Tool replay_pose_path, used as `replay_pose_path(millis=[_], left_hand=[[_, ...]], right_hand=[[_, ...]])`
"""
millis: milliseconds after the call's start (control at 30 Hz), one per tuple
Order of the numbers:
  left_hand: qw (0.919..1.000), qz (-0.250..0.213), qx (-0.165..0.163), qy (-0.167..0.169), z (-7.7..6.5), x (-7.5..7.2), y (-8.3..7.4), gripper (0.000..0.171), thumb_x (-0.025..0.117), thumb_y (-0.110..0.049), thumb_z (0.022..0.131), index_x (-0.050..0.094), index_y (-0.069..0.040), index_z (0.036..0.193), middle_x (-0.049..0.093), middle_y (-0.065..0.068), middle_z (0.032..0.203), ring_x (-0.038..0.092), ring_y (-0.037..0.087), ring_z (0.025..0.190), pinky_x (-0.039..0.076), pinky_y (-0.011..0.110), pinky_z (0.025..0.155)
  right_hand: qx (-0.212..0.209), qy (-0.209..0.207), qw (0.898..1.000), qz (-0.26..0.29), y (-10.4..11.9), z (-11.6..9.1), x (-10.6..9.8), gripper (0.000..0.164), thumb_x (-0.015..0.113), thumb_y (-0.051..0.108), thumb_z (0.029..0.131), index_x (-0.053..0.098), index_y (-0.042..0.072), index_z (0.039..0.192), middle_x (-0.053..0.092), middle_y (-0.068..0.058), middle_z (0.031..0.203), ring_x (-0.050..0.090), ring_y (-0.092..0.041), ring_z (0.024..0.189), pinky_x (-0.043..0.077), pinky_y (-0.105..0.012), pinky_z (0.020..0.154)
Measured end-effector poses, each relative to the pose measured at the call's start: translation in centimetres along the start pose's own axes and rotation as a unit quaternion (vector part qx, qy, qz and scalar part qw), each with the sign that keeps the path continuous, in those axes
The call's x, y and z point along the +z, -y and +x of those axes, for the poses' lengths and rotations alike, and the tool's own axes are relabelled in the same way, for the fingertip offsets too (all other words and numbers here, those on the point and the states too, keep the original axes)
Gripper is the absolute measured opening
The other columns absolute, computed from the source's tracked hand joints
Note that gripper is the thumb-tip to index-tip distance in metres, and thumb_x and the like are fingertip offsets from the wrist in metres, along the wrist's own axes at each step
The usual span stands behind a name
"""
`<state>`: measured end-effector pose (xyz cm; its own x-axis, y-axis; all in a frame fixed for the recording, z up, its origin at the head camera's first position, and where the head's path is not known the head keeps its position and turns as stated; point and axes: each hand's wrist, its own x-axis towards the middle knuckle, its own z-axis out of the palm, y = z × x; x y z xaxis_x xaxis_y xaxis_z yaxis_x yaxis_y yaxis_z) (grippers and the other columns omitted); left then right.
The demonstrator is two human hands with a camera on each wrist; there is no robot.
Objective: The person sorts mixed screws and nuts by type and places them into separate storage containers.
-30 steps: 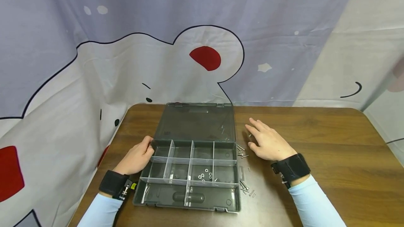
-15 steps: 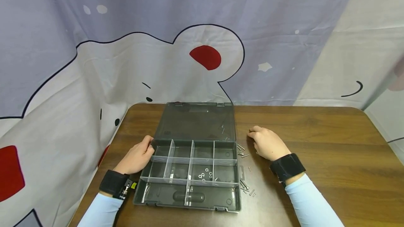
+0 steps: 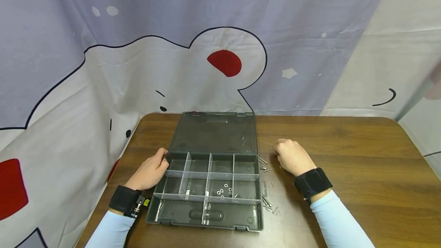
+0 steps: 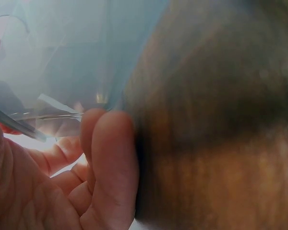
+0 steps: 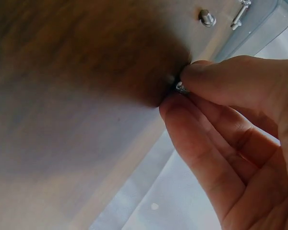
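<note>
Fingers [image 5: 194, 139] aren't spreading anymore: right hand [image 3: 293, 158] is pinching a metal fastener [image 5: 181, 88], so pickup's seemingly starting. Left hand [image 3: 147, 171] is gripping the organizer [image 3: 237, 213].

Soft glare pales the tabletop [image 3: 289, 221]; wrist views blur.

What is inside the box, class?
Dividers, small nuts in one middle-row compartment and a tiny metal piece nearby. The left hand hides part of the box at left.

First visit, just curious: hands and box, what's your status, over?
Left hand grips left side of open box. Right hand pinches small metal piece. Loose screws between right hand and box.
</note>
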<state>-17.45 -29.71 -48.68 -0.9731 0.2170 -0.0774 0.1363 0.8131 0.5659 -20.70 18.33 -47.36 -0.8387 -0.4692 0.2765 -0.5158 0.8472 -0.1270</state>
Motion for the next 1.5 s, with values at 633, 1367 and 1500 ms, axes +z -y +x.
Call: replay_pose_path(millis=[633, 1367, 1500], left_hand=[[0.9999, -0.003, 0.001, 0.01, 0.1, -0.3, -0.3, 0.026, 0.04, -0.016, 0.105, 0.05, -0.009, 0.128, 0.053, 0.005, 0.088, 0.052, 0.019, 0.077, 0.041, 0.035, 0.068], [0.9951, 0.016, 0.013, 0.097, -1.2, -3.6, 0.5, 0.032, 0.044, -0.014, 0.104, 0.048, 0.001, 0.133, 0.05, 0.001, 0.078, 0.05, 0.012, 0.06, 0.041, 0.027, 0.061], [0.9935, 0.015, 0.004, 0.113, -1.7, -4.4, 0.9, 0.034, 0.045, -0.015, 0.104, 0.047, 0.001, 0.134, 0.052, 0.003, 0.083, 0.052, 0.012, 0.059, 0.042, 0.028, 0.062]], right_hand=[[-0.04, -0.027, 0.994, 0.103, 3.4, 0.2, -2.5, 0.021, 0.068, -0.004, 0.067, 0.065, 0.013, 0.077, 0.056, 0.004, 0.077, 0.055, -0.009, 0.064, 0.048, -0.027, 0.059], [-0.181, -0.064, 0.963, 0.192, 11.6, -0.4, -2.6, 0.028, 0.073, -0.005, 0.073, 0.069, 0.019, 0.086, 0.057, 0.01, 0.086, 0.056, -0.004, 0.068, 0.048, -0.02, 0.065], [-0.181, -0.073, 0.962, 0.192, 12.0, -0.4, -2.1, 0.028, 0.074, -0.004, 0.074, 0.069, 0.02, 0.087, 0.058, 0.01, 0.088, 0.056, -0.003, 0.069, 0.048, -0.019, 0.066]])
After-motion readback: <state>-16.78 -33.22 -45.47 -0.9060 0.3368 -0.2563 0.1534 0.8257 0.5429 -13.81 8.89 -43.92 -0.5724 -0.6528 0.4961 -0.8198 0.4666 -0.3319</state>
